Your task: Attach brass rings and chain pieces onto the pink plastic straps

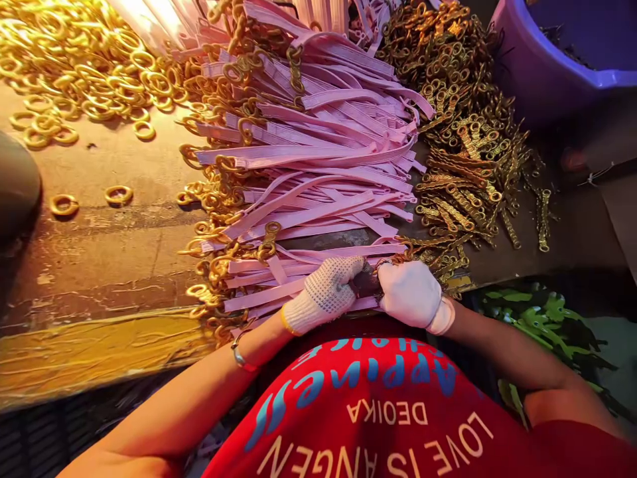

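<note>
My left hand (329,291), in a knit glove with dark dots, is closed near the table's front edge. Close beside it, my right hand (409,293) in a plain white glove is closed as well. A small dark patch (366,281) shows between the two fists; I cannot make out what the fingers hold. Right behind the hands lie pink straps (318,222), spread crosswise in a thick layer. Gold rings and links (212,259) sit at their left ends. Short brass-coloured chain pieces (448,219) lie heaped just beyond my right hand.
Loose gold rings (99,73) are piled at the back left of the worn wooden table (144,245). A purple tub (527,73) stands at the back right. A dark rounded object (17,186) cuts in at the left edge. Green leaf-like pieces (542,312) lie low at the right.
</note>
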`<state>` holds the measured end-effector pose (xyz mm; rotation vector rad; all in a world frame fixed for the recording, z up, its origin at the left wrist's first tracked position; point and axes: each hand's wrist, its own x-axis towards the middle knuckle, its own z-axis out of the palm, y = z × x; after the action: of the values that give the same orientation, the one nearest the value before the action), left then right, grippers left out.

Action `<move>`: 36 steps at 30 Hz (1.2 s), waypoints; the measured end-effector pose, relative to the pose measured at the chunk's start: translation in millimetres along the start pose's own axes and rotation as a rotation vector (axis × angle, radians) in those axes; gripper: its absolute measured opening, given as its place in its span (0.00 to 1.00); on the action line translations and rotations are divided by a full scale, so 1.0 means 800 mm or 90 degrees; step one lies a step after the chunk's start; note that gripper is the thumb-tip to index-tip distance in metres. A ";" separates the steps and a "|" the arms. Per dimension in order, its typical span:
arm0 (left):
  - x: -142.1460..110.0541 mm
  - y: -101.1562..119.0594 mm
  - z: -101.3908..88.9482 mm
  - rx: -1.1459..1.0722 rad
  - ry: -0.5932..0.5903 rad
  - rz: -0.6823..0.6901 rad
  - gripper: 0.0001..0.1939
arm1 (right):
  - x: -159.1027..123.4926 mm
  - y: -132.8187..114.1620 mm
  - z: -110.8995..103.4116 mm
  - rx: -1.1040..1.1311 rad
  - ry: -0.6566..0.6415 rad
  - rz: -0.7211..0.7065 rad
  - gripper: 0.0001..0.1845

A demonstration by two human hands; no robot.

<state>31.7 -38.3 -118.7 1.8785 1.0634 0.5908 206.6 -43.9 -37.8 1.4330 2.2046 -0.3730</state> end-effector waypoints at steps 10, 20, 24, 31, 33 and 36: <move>-0.017 0.036 -0.059 0.031 0.103 -0.021 0.15 | -0.060 0.021 0.026 -0.061 0.248 0.027 0.09; 0.091 0.030 -0.074 0.540 0.020 0.166 0.21 | 0.020 -0.013 0.022 -0.060 0.233 -0.129 0.50; 0.135 0.002 -0.052 0.550 -0.016 0.204 0.32 | 0.039 -0.019 0.037 -0.084 0.225 -0.151 0.48; 0.161 -0.004 -0.060 0.508 0.092 0.065 0.39 | 0.025 0.002 0.040 -0.096 0.298 -0.238 0.11; 0.167 0.001 -0.070 0.485 0.121 0.044 0.38 | 0.022 0.009 0.033 -0.090 0.294 -0.255 0.11; 0.178 0.004 -0.078 0.449 0.160 0.007 0.37 | 0.024 0.020 0.022 -0.102 0.307 -0.243 0.12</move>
<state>61.7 110.6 -86.4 2.4535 1.5706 0.5013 218.9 -31.1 -62.6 1.0928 2.8310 0.0398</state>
